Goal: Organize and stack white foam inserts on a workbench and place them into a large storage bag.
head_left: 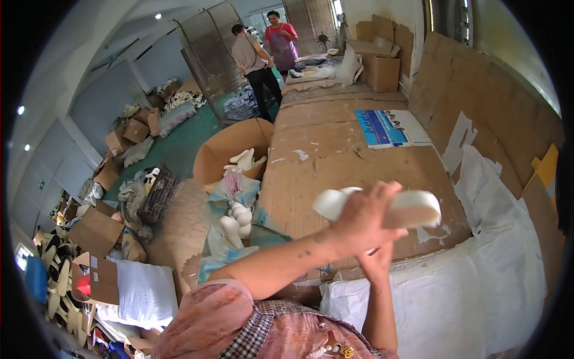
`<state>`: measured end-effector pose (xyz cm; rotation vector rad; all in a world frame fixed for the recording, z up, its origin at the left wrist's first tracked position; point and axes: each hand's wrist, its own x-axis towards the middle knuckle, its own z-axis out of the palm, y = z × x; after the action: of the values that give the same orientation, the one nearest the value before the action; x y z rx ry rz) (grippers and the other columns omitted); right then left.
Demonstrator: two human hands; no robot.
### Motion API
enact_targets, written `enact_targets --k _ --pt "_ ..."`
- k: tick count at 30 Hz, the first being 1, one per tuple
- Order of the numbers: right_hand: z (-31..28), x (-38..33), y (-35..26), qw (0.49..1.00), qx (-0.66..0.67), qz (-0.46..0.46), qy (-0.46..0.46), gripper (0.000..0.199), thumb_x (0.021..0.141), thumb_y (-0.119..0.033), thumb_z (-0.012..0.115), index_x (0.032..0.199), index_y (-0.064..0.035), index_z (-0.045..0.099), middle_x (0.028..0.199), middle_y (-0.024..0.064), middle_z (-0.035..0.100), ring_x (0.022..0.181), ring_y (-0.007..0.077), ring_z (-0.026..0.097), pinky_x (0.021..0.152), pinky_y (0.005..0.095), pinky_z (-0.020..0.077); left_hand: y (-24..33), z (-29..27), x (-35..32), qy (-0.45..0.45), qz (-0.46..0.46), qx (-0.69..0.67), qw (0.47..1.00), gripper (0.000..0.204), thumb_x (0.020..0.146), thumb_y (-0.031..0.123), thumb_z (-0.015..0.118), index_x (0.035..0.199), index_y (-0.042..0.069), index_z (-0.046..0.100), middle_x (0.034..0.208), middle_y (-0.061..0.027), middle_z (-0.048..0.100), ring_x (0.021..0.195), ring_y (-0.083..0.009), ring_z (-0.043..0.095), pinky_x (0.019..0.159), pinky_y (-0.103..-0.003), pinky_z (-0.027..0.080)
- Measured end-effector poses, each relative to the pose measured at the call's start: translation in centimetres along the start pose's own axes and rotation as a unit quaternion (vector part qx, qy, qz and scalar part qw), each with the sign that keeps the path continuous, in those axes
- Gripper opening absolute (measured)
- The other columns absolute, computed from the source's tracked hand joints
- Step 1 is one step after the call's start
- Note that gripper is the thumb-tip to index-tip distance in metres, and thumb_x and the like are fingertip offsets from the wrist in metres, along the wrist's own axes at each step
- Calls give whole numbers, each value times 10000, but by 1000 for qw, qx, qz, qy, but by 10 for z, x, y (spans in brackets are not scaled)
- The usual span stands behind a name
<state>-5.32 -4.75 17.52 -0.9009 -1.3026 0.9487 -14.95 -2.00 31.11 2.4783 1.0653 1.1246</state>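
Observation:
A thick white shoe sole is held up over the cardboard-covered table, its two ends showing on either side of my left hand. The fingers of that hand wrap across the sole's middle. Just below it, my right hand is closed near the underside of the sole. A small shiny bit shows at its fingers, too little to name. My left hand and the sole partly cover the right hand's fingers.
Cardboard covers the table, with a blue printed sheet on it. White sheeting drapes the near right. At left stand a sack of white soles, a large carton and a black crate. Two people stand at the far end.

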Motion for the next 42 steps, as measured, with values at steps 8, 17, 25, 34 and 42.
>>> enact_targets --k 8,17,25,34,42 --pt "-177 -32 45 962 -140 20 231 484 763 -70 661 1199 -24 454 1094 92 536 1008 184 507 883 327 411 -28 100 -34 -186 -99 -133 968 873 721 328 705 1368 1 218 1344 -255 332 1278 -378 298 1064 -430 241" --pt "-561 -81 146 844 -325 32 426 609 796 -222 672 1292 -7 391 1197 137 518 1073 246 495 946 337 374 -195 88 -157 -246 -481 -124 833 778 754 343 705 1363 63 309 1240 -168 498 1048 -249 539 867 -376 457" --pt "-448 -58 59 543 -543 290 571 646 800 -266 623 1326 2 360 1284 209 470 1164 403 449 993 429 363 -237 35 -260 -109 -688 -114 708 645 749 333 692 1291 98 433 1101 -82 576 782 -192 590 641 -328 490" --pt "-105 -46 182 957 -137 202 156 316 857 -91 590 1153 8 538 1086 94 596 995 166 556 869 275 446 -336 -14 -294 190 -666 -288 661 34 790 91 552 813 91 577 690 -42 548 498 -149 504 423 -280 406" --pt "311 1 145 951 -31 151 -268 244 849 -49 555 1087 5 559 1027 112 620 956 203 603 823 289 472 -463 -95 -439 256 -705 -56 659 336 762 64 570 1096 95 568 929 -66 594 789 -192 570 674 -331 485"
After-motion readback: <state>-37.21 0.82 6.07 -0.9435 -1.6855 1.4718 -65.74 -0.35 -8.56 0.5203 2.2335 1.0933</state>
